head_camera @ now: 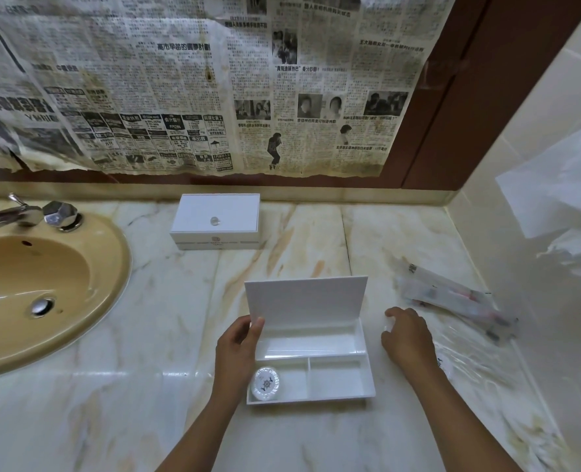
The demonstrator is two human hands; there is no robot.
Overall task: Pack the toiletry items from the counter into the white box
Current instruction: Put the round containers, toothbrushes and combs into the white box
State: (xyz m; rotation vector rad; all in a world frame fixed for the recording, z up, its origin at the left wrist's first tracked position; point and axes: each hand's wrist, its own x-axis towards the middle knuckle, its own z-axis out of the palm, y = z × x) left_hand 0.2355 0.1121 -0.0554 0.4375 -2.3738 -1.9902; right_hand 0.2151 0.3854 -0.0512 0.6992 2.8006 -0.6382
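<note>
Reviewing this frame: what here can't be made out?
- Head view: clear packets right of the open box are motion-blurred; contents unreadable.
- Right hand: its own back hides whether the fingers hold anything.
- Closed box: lid hides its contents; its front label is too small.
- Round packet: print too small.

Bathroom, likely a hotel or guest room. Evidence: oval beige sink (44,284) with chrome drain set into a marble-look bench (146,386); chrome tap (6,212) with faceted knob behind the basin. Pale tiled wall (537,131) to the right. Old newspaper sheets (214,80) cover the panel above the bench. Closed white amenity box (215,221) with small printed logo by the back edge.
</note>
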